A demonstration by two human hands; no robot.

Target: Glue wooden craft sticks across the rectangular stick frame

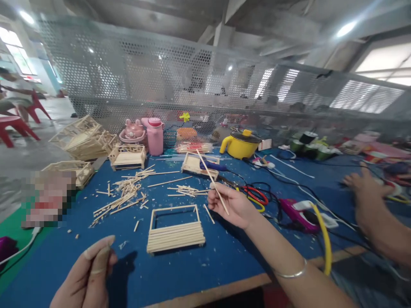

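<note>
My right hand (231, 204) holds a thin wooden stick (210, 176) in a pinch, its upper end tilted left above the table. Over the front left of the table, my left hand (88, 273) has thumb and forefinger pressed together, and no object shows in it. Both hands have pale wraps on some fingertips. Between them lies a small wooden frame (176, 236), its front part covered by a row of sticks and its back part open. A loose stick (208, 214) rests just right of the frame. Behind are a pile of sticks (126, 192) and a smaller bunch (186, 191).
A blue glue gun (213, 165) leans on a small wooden bed-like piece (192, 164). Similar pieces (128, 156) stand back left. A pink jug (155, 137), yellow pot (241, 144), purple power strip (298, 215) and cables lie around. Another person's arm (374, 209) reaches in at right.
</note>
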